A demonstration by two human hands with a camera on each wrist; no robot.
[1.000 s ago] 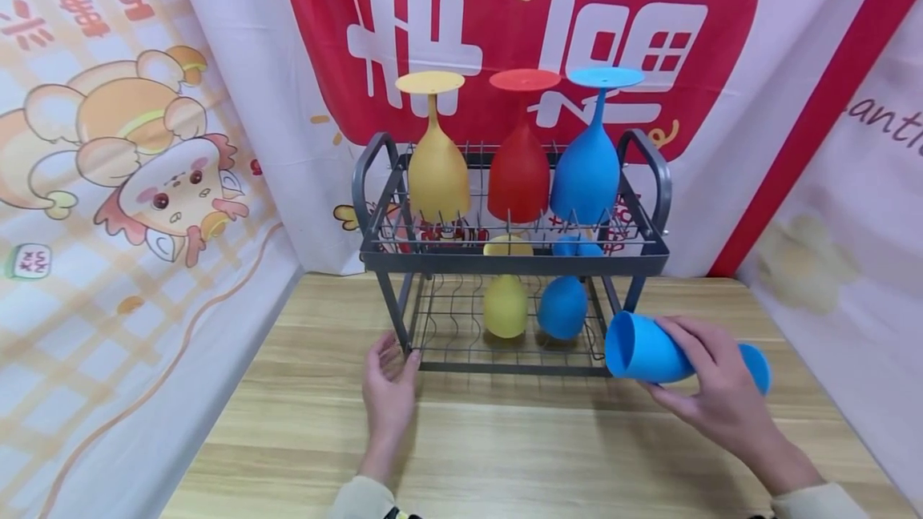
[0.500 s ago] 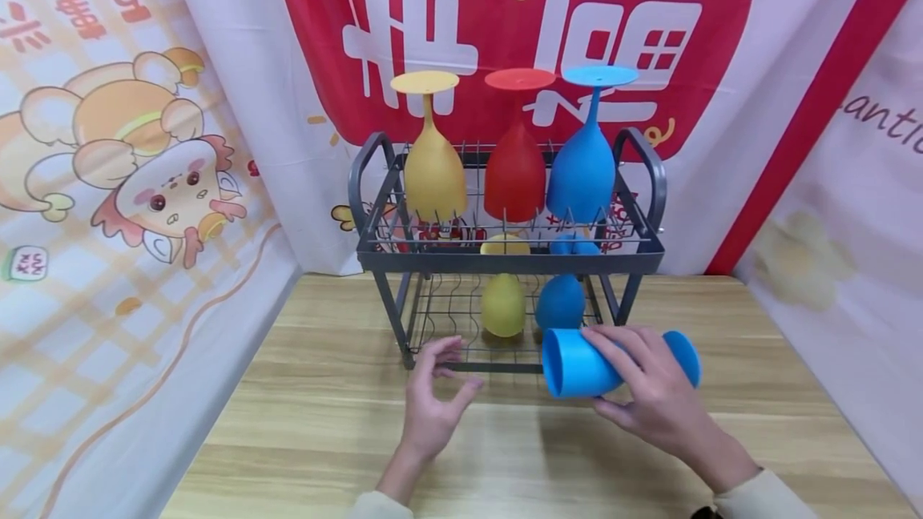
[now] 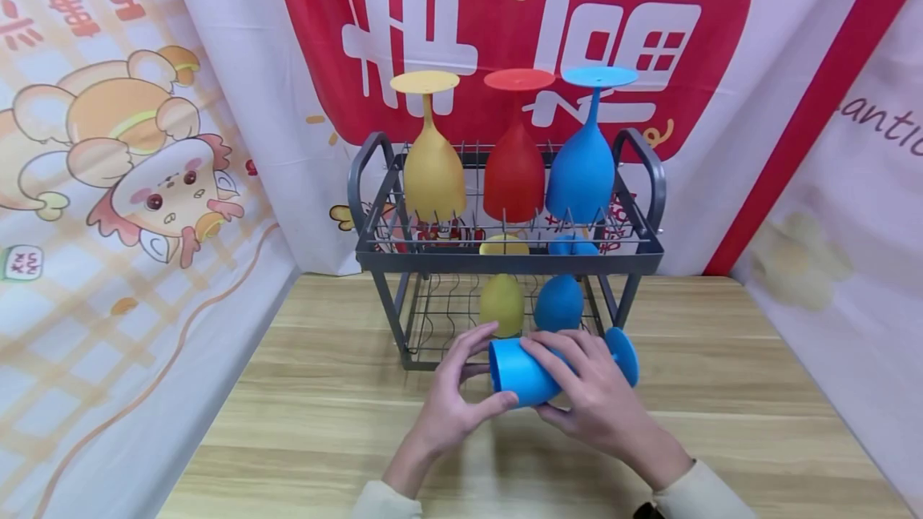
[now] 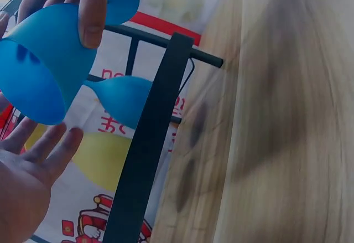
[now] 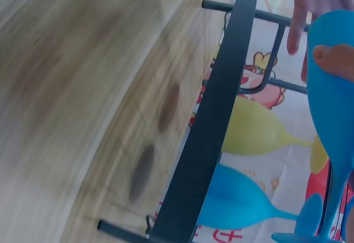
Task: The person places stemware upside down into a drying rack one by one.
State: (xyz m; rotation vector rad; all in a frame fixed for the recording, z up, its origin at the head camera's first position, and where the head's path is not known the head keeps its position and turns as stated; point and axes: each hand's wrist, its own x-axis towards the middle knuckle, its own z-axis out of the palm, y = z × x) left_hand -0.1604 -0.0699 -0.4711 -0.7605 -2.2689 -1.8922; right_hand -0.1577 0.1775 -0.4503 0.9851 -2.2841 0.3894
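Observation:
My right hand [image 3: 587, 391] grips a blue plastic wine glass [image 3: 522, 372] round its bowl, in front of the rack. The glass lies sideways, its mouth facing left and its round foot [image 3: 622, 356] to the right. Beside the mouth, my left hand [image 3: 454, 403] has its fingers spread and loosely curved. The left wrist view shows these fingers [image 4: 52, 149] close to the rim; whether they touch it I cannot tell. On the dark two-tier rack [image 3: 508, 264], yellow [image 3: 434, 175], red [image 3: 514, 175] and blue [image 3: 581, 166] glasses stand upside down on top.
The lower tier bears a yellow glass [image 3: 502, 303] and a blue glass [image 3: 559, 303], both upside down. A wooden tabletop [image 3: 303, 439] extends in front of the rack and to both sides. Printed cloth [image 3: 238, 22] hangs behind and at the sides.
My right hand has carried the blue wine glass leftward from the rack's right side to its front. My left hand has left the rack's front left corner and moved right to the glass's mouth.

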